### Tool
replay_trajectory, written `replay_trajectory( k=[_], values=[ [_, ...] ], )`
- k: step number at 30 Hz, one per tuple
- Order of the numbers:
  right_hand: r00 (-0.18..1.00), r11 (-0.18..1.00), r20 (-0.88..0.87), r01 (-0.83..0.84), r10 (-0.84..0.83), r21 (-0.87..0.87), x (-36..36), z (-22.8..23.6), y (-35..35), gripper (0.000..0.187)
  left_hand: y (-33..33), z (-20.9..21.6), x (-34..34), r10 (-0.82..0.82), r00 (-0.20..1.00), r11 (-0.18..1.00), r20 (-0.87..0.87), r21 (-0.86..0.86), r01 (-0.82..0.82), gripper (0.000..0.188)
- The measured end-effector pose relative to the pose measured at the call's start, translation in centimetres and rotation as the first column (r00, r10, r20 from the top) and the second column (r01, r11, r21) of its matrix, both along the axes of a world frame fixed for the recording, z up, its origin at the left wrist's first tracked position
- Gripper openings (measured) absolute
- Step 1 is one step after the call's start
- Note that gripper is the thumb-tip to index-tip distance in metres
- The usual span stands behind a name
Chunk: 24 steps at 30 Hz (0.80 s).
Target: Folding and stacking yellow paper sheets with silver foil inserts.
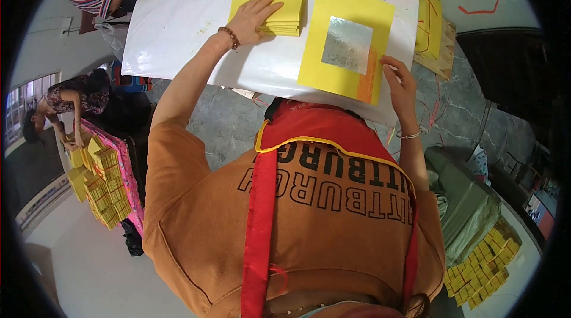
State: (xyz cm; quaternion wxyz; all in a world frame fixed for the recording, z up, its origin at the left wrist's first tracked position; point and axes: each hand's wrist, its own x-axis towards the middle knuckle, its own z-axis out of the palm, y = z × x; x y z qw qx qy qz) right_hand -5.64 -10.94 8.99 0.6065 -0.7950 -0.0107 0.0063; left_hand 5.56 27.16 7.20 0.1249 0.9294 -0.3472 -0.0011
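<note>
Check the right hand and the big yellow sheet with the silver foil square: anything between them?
Nothing visible. The right hand is at the right edge of the yellow sheet, beside its orange strip, with only white table cover nearby. The left hand rests flat on the folded yellow stack, well clear.

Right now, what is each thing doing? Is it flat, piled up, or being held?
Left hand: open, pressing flat on the small stack.
Small stack: folded yellow sheets, piled on the table.
Big sheet: lying flat, unfolded, with a silver square and an orange strip.
Right hand: fingers at the big sheet's right edge, gripping nothing.
Table: covered in white.
Floor bundles: stacked in rows.
</note>
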Motion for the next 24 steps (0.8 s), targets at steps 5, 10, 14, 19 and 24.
replay_trajectory(
  k=[5, 10, 14, 19, 24],
  values=[
    [0.995, 0.987, 0.091, -0.023, 0.037, -0.158, -0.4, 0.1, 0.5, 0.022, 0.0, 1.5, 0.9, -0.002, 0.999, 0.995, -0.053, -0.102, -0.004, 0.061],
    [0.999, 0.996, 0.038, -0.008, 0.011, -0.091, -0.4, -0.4, 0.3, 0.023, -6.4, 7.8, -2.9, -0.236, 0.93, 0.909, -0.28, -0.401, 0.11, 0.042],
    [1.0, 1.0, 0.003, -0.002, 0.002, -0.013, -0.3, -0.6, 0.5, 0.024, -12.1, 7.4, -7.9, -0.451, 0.88, 0.87, -0.151, -0.295, 0.395, 0.04],
    [0.999, 0.999, -0.006, -0.038, 0.038, -0.017, 0.1, -0.8, 0.2, 0.024, -13.2, 7.4, -8.3, -0.442, 0.895, 0.895, -0.065, -0.102, 0.435, 0.046],
    [0.999, 0.997, -0.033, -0.02, 0.023, 0.071, 0.0, -1.1, 0.3, 0.024, -13.8, 7.4, -8.7, -0.443, 0.895, 0.896, -0.039, -0.054, 0.441, 0.048]
  ],
)
